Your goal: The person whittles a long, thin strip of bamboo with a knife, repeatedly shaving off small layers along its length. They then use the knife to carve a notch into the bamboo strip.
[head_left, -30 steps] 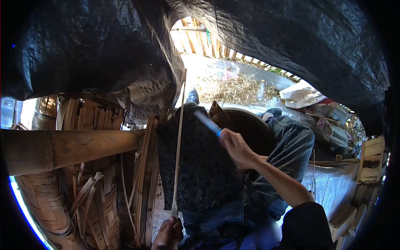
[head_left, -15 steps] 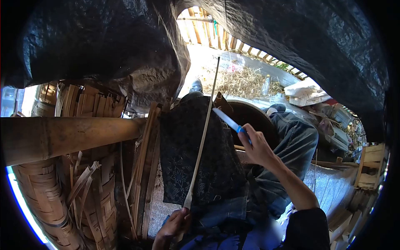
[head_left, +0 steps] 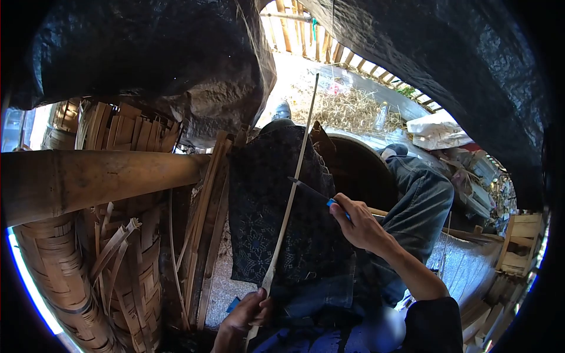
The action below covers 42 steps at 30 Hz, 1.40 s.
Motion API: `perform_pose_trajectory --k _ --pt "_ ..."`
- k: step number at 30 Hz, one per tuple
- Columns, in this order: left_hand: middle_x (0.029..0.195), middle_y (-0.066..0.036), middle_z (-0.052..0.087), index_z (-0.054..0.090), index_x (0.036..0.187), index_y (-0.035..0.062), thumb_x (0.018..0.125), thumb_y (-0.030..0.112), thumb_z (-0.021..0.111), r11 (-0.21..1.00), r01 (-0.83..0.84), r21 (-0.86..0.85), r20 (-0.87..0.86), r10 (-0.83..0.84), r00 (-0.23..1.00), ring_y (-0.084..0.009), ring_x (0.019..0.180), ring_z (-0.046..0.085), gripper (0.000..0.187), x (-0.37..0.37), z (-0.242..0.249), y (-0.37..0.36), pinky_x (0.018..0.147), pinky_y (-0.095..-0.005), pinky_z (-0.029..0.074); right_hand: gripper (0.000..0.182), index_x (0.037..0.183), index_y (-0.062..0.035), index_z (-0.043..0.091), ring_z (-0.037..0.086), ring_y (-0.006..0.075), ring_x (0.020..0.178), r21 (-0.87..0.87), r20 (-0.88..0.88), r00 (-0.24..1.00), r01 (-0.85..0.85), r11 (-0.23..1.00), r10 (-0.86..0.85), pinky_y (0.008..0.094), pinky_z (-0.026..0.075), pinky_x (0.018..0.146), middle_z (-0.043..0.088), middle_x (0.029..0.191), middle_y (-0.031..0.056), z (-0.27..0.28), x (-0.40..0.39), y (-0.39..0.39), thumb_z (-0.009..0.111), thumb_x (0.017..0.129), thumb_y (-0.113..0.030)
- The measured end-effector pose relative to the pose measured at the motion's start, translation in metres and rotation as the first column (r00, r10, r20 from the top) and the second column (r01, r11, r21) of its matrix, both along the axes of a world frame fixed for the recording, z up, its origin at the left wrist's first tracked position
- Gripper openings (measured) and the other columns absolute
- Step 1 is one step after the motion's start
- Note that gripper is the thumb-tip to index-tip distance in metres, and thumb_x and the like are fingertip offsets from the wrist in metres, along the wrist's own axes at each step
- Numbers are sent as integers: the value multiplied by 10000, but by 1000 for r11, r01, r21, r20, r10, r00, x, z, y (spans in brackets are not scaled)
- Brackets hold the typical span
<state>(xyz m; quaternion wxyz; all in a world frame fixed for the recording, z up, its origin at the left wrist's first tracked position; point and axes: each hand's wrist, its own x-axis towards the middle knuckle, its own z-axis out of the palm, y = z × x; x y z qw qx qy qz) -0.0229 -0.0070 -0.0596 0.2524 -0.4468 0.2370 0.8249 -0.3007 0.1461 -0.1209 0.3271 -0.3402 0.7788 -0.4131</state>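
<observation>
A long, thin bamboo strip [head_left: 283,229] slants up and away from my lap, with its far tip over the bright ground. My left hand [head_left: 248,310] is closed around its near end, low in the view. In my right hand [head_left: 363,225] is a knife [head_left: 312,190] with a blue handle. The dark blade points left, and its tip overlaps the strip around mid-length; whether it touches cannot be made out. Beneath the strip, a dark patterned cloth [head_left: 256,250] covers my leg.
A thick bamboo pole [head_left: 118,181] juts in from the left above woven bamboo baskets [head_left: 56,259]. Split bamboo slats [head_left: 203,235] stand beside my leg. Dark sheeting [head_left: 147,53] hangs overhead. Ahead lie straw [head_left: 347,112], a clear bottle [head_left: 381,116] and a white sack [head_left: 435,130].
My right hand has moved down and slightly left, bringing the blade from right of the strip to across it. The left hand keeps its hold, and the view has shifted slightly.
</observation>
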Motion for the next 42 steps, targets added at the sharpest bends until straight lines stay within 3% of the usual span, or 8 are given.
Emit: perform_pose_trajectory --k 5,18,30,33,35,39,41,42 --pt "481 34 327 394 684 146 944 485 335 916 -197 348 24 202 979 -43 326 245 431 13 -16 -6 332 -189 191 290 816 -16 444 450 261 526 15 -23 999 -46 999 46 393 362 560 428 619 128 10 4 -2 393 966 -260" --pt "484 29 339 409 697 147 946 467 355 778 -294 555 81 301 950 -40 310 256 408 14 -26 -9 316 -172 186 349 748 7 490 537 285 474 142 -243 951 -159 977 190 393 401 460 510 540 164 13 1 -18 485 928 -292" --pt "447 54 262 385 715 165 958 455 307 363 -437 823 204 529 824 -41 285 196 386 31 -21 12 314 -192 150 440 637 -18 483 479 293 340 215 -209 960 -141 966 186 394 361 348 459 427 138 -7 -10 -42 455 941 -335" --pt "471 40 290 374 705 154 954 456 328 409 -497 766 293 466 835 -48 294 220 394 55 -23 15 306 -197 146 408 648 -19 492 492 328 403 218 -187 970 -113 969 155 415 366 395 466 467 167 -16 -22 -50 456 943 -298" --pt "522 20 376 451 788 118 937 405 406 594 -436 676 168 451 876 -88 357 371 327 61 -26 13 341 -225 288 368 663 -11 486 502 370 484 151 -177 965 -169 974 195 426 376 456 470 518 195 -22 -28 -49 453 946 -243" --pt "531 -3 364 436 773 109 953 454 331 529 -464 711 279 393 876 -93 339 352 404 37 -25 8 320 -209 235 421 627 -9 465 487 358 414 38 -200 969 -138 990 143 433 353 407 459 484 200 -30 -22 -46 419 959 -262" --pt "567 -36 408 505 900 54 947 442 315 958 -177 226 52 169 984 -159 370 432 435 -8 -6 -3 336 -247 294 394 650 -2 462 476 372 443 34 -142 981 -131 991 135 434 348 426 453 504 204 -26 -23 -47 424 958 -245" --pt "567 -36 408 505 900 54 947 442 315 960 -174 221 47 168 985 -159 370 432 435 -16 -7 -3 336 -247 294 367 674 5 460 465 385 472 45 -82 989 -118 992 122 434 342 445 447 525 209 -23 -24 -47 429 956 -228"
